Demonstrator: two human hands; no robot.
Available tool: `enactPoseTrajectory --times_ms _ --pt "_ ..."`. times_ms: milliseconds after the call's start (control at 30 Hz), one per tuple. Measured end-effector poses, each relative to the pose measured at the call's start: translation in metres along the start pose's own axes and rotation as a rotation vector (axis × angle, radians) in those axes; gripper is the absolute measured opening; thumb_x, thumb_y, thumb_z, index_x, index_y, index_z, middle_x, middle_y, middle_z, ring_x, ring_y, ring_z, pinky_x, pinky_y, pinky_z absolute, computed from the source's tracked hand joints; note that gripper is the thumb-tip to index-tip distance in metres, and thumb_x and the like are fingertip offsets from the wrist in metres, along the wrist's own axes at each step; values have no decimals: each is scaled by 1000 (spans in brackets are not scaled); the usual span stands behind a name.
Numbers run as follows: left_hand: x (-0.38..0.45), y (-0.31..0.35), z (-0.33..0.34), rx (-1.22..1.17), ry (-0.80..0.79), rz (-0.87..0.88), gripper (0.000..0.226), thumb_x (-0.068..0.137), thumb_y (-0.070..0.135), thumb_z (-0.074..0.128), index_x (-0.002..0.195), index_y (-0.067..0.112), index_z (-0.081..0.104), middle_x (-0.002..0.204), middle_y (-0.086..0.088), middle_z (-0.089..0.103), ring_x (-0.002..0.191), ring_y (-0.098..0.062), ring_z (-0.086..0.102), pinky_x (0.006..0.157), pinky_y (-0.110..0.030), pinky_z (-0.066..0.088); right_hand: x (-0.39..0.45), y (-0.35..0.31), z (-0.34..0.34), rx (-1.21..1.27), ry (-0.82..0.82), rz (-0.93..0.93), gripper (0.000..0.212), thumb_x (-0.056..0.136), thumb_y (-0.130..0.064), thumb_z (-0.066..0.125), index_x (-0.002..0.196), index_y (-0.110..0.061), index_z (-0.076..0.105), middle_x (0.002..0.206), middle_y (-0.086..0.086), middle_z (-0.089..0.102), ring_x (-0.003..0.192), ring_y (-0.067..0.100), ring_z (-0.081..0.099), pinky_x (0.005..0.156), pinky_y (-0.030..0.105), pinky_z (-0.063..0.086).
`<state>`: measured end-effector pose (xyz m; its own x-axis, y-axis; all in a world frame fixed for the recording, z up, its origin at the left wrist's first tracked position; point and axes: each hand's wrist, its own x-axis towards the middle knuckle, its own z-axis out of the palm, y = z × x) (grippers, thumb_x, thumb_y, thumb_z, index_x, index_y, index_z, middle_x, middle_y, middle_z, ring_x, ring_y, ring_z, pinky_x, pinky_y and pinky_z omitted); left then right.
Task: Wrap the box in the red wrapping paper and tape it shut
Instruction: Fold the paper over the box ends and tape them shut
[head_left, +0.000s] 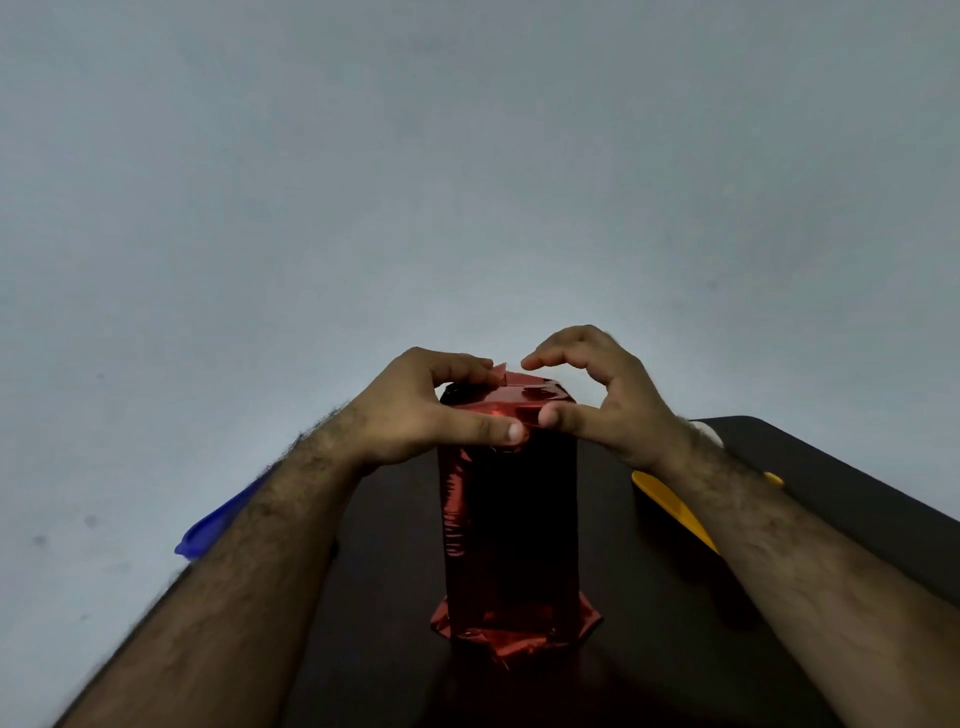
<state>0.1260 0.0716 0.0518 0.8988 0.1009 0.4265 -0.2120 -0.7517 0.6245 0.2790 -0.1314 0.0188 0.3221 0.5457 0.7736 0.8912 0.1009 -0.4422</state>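
A tall box (511, 519) stands upright on the dark table (384, 597), covered in shiny red wrapping paper. The paper flares out in crumpled folds around its base (514, 631). My left hand (415, 410) grips the top left of the box, thumb pressing the near top edge, fingers pinching a small red paper flap (500, 373) at the far edge. My right hand (608, 400) arches over the top right, its thumb pressing the folded paper on the near edge and its fingers hovering curled above the top. No tape is in view.
A yellow flat object (670, 501) lies on the table right of the box, partly under my right forearm. A blue object (208, 530) sticks out past the table's left edge. A white thing (709, 431) peeks out behind my right wrist. A pale wall fills the background.
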Motion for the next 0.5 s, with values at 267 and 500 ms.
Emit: enactPoseTrajectory --times_ms 267,500 --pt "5 -4 13 58 24 -43 90 47 67 95 127 35 70 123 17 70 115 -4 67 102 -37 58 -6 8 2 239 105 112 52 84 -63 64 119 -25 73 128 -3 65 123 15 58 97 34 47" --pt "4 -8 14 -42 33 -13 76 52 59 97 120 35 72 119 10 73 108 -9 73 96 -43 62 -13 1 32 279 67 158 40 76 -39 85 113 -32 73 124 -7 66 121 19 63 97 58 56"
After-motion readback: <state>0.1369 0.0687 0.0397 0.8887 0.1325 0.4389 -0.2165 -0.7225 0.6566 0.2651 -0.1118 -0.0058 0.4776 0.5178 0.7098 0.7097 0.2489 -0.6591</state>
